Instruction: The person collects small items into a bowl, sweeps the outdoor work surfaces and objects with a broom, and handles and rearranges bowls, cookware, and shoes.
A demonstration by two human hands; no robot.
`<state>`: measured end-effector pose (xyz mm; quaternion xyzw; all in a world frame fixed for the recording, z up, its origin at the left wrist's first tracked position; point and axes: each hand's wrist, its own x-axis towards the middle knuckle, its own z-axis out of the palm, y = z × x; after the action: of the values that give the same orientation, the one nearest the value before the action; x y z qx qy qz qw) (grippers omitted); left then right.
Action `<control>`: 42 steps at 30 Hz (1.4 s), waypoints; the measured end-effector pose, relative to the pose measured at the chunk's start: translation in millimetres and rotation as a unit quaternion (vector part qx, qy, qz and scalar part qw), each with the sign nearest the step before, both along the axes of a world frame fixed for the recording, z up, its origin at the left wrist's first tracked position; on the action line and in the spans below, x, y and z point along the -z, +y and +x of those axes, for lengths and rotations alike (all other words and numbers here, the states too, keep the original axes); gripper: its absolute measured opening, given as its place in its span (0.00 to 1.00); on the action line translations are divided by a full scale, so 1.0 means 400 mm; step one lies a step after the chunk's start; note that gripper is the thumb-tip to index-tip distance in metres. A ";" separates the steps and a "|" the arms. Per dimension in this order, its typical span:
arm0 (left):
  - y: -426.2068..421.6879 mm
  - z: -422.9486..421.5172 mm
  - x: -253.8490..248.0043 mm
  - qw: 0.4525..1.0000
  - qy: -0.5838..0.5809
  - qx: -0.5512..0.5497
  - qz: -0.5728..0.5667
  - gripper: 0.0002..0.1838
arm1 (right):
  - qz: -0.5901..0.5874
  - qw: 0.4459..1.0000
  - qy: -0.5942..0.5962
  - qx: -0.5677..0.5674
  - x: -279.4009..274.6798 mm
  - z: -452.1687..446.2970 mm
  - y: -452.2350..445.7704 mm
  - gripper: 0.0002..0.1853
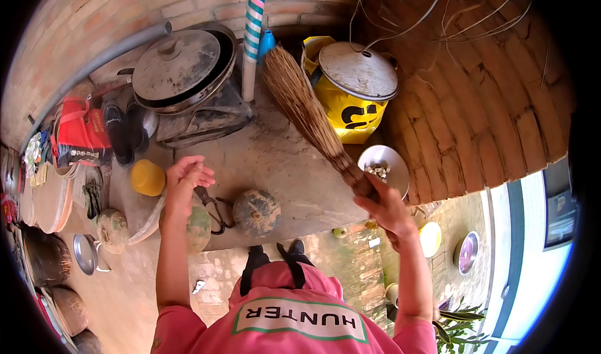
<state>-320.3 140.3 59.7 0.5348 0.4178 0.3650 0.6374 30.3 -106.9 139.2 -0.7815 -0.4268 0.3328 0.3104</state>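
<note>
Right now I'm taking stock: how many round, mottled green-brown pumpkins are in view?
3: a dark pumpkin slightly left of centre, a greener pumpkin beside the left forearm, and a paler pumpkin farther left. Others may be hidden.

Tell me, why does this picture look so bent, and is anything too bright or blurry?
Head view: strong bending, apparently from a very wide lens, bows the brick wall and leaves black corners; head view: the pale wall at lower right glares nearly white, with a bluish fringe; head view: neither the left hand nor the right hand, gripping the broom, shows strong blur.
</note>
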 end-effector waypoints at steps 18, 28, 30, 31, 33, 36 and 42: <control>-0.188 -0.130 0.046 0.997 -0.057 -0.039 -0.041 0.13 | -0.132 0.984 0.108 -0.040 0.044 0.003 0.471 0.13; -0.207 -0.154 0.006 0.998 -0.044 0.035 -0.041 0.15 | -0.212 0.969 0.128 -0.017 -0.232 0.015 -0.028 0.27; -0.218 -0.142 -0.002 0.997 -0.044 0.047 -0.044 0.16 | -0.176 0.978 0.113 -0.025 -0.260 0.003 -0.082 0.26; -0.222 -0.135 0.003 0.997 -0.043 0.054 -0.038 0.16 | -0.160 0.983 0.082 -0.024 -0.255 -0.003 -0.084 0.26; -0.238 -0.113 0.021 0.997 -0.041 0.067 -0.026 0.16 | -0.128 0.991 0.020 -0.020 -0.227 -0.032 -0.085 0.25; -0.273 -0.072 0.038 0.996 0.017 0.081 -0.022 0.20 | -0.046 0.978 -0.196 -0.059 -0.085 -0.033 -0.025 0.27; -0.341 0.084 0.070 0.862 0.366 0.071 0.344 0.51 | -0.024 0.968 -0.219 -0.119 0.096 -0.024 -0.020 0.29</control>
<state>-286.8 3.8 31.8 0.8432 0.4302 0.2169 0.2385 20.8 -114.8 100.9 -0.7863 -0.5661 0.1977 0.1488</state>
